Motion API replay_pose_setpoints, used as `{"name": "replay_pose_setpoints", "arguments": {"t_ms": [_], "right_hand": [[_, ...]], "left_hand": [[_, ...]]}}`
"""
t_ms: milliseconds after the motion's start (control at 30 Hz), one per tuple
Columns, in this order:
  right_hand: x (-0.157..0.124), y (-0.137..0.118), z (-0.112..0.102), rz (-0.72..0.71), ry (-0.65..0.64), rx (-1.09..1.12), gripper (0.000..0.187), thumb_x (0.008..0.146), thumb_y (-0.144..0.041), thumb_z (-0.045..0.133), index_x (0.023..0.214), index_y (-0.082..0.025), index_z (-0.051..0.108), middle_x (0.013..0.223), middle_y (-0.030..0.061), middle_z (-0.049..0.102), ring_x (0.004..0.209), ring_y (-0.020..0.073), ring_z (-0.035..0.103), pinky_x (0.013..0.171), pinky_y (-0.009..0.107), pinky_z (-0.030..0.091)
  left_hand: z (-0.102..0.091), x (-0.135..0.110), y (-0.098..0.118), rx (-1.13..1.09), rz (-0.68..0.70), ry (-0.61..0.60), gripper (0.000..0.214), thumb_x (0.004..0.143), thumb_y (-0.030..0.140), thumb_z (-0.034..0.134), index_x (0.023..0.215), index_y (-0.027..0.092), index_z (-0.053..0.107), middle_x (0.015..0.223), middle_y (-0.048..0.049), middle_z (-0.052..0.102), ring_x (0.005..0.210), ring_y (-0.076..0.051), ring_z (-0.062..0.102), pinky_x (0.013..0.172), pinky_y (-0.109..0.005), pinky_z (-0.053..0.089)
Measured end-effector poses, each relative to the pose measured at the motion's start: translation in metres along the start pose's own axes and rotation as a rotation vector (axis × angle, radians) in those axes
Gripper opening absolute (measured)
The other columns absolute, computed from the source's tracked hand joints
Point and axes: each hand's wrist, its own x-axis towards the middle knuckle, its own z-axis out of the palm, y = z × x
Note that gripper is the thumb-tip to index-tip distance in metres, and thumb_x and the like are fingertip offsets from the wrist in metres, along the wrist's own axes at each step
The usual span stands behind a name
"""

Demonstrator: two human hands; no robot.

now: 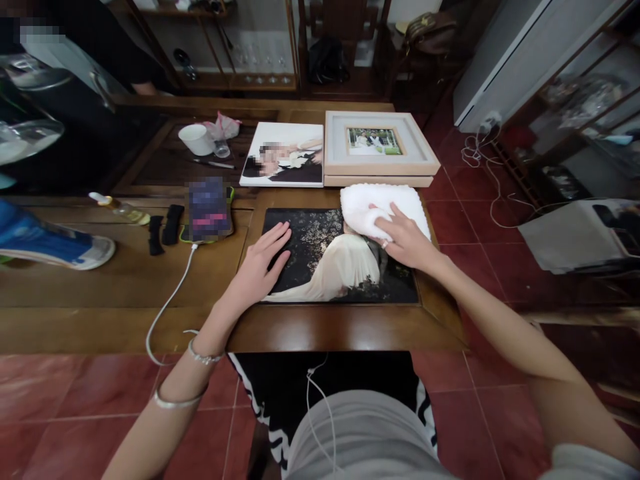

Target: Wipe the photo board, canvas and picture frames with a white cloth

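A dark photo print [320,257] with a figure in a long pale dress lies flat on the wooden table. My left hand [263,263] rests open on its left edge, thumb apart from the fingers. Over the upper right corner, a folded white towel [383,207] covers part of the picture. My right hand [405,237] grips the towel, with some of the cloth bunched at the fingers. Just behind the print lie a white-edged wedding photo panel [285,160] and a light wooden picture frame [385,143] stacked on another.
Left of the print are a phone [207,210] on a white cable, black straps [164,230], a dropper bottle [120,208] and a blue bottle [50,237]. A white cup [197,139] and a pen [214,163] lie farther back. A person's arm [145,87] shows beyond the table.
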Motion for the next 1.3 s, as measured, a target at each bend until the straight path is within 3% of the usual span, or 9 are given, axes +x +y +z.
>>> {"name": "replay_pose_setpoints", "arguments": {"t_ms": [100, 233, 433, 567, 700, 833, 933, 1100, 1300], "right_hand": [[-0.007, -0.012, 0.004, 0.066, 0.059, -0.023, 0.020, 0.083, -0.009, 0.046, 0.095, -0.018, 0.059, 0.120, 0.0164, 0.068, 0.127, 0.0355, 0.054, 0.116, 0.064, 0.027], [-0.051, -0.056, 0.007, -0.040, 0.049, -0.012, 0.027, 0.072, -0.002, 0.046, 0.091, -0.016, 0.059, 0.136, 0.0223, 0.057, 0.140, 0.0367, 0.038, 0.115, 0.069, 0.023], [-0.103, -0.112, 0.000, -0.181, -0.068, 0.115, 0.033, 0.061, 0.003, 0.043, 0.081, -0.019, 0.058, 0.147, 0.0128, 0.049, 0.145, 0.0322, 0.027, 0.117, 0.068, 0.014], [-0.093, -0.099, -0.003, -0.199, -0.103, 0.131, 0.033, 0.063, 0.002, 0.044, 0.083, -0.019, 0.058, 0.145, 0.0144, 0.052, 0.144, 0.0270, 0.032, 0.119, 0.061, 0.019], [-0.058, -0.054, 0.000, -0.132, -0.012, 0.035, 0.025, 0.073, -0.005, 0.047, 0.091, -0.018, 0.059, 0.139, 0.0209, 0.056, 0.136, 0.0281, 0.045, 0.117, 0.057, 0.027], [-0.016, -0.008, 0.005, -0.002, 0.076, -0.049, 0.019, 0.084, -0.011, 0.047, 0.096, -0.019, 0.059, 0.113, 0.0144, 0.070, 0.114, 0.0286, 0.063, 0.116, 0.055, 0.032], [0.002, 0.005, 0.009, 0.095, 0.122, -0.086, 0.018, 0.086, -0.015, 0.047, 0.099, -0.019, 0.059, 0.107, 0.0139, 0.072, 0.110, 0.0305, 0.065, 0.114, 0.057, 0.033], [-0.023, -0.024, 0.012, 0.022, 0.075, -0.097, 0.032, 0.076, -0.004, 0.047, 0.102, -0.016, 0.059, 0.138, 0.0205, 0.056, 0.140, 0.0351, 0.037, 0.115, 0.065, 0.025], [-0.081, -0.092, 0.007, -0.122, 0.015, 0.012, 0.029, 0.067, 0.000, 0.047, 0.085, -0.018, 0.060, 0.145, 0.0163, 0.051, 0.143, 0.0357, 0.031, 0.116, 0.068, 0.019]], "left_hand": [[0.001, -0.001, 0.000, -0.005, -0.004, 0.014, 0.046, 0.102, 0.038, 0.037, 0.142, 0.018, 0.048, 0.150, -0.0113, 0.046, 0.142, -0.025, 0.037, 0.116, -0.051, 0.032], [0.002, -0.002, -0.001, -0.013, 0.019, 0.033, 0.046, 0.102, 0.036, 0.038, 0.142, 0.016, 0.047, 0.149, -0.0120, 0.046, 0.142, -0.025, 0.038, 0.117, -0.049, 0.031], [0.001, -0.003, 0.000, 0.002, 0.031, 0.044, 0.045, 0.101, 0.034, 0.040, 0.141, 0.014, 0.049, 0.148, -0.0133, 0.047, 0.141, -0.025, 0.039, 0.117, -0.049, 0.031], [-0.001, -0.002, 0.000, -0.021, 0.037, 0.033, 0.045, 0.101, 0.035, 0.041, 0.140, 0.014, 0.050, 0.148, -0.0140, 0.047, 0.141, -0.026, 0.039, 0.117, -0.049, 0.031], [-0.002, -0.002, -0.002, -0.031, 0.041, 0.024, 0.045, 0.101, 0.036, 0.042, 0.140, 0.015, 0.050, 0.149, -0.0135, 0.047, 0.141, -0.026, 0.039, 0.117, -0.049, 0.032], [-0.001, -0.002, -0.002, -0.034, 0.032, 0.037, 0.045, 0.101, 0.038, 0.042, 0.140, 0.017, 0.050, 0.148, -0.0123, 0.048, 0.141, -0.026, 0.040, 0.116, -0.051, 0.032], [0.000, -0.003, -0.002, -0.038, 0.019, 0.057, 0.044, 0.101, 0.038, 0.042, 0.139, 0.018, 0.052, 0.147, -0.0116, 0.050, 0.140, -0.026, 0.042, 0.116, -0.051, 0.033], [0.001, -0.003, -0.001, -0.030, 0.011, 0.072, 0.043, 0.100, 0.037, 0.044, 0.138, 0.018, 0.053, 0.146, -0.0114, 0.051, 0.139, -0.026, 0.043, 0.116, -0.051, 0.034], [0.002, -0.003, 0.000, -0.030, 0.026, 0.074, 0.044, 0.100, 0.034, 0.045, 0.137, 0.013, 0.053, 0.145, -0.0141, 0.051, 0.139, -0.025, 0.042, 0.116, -0.049, 0.034]]}}
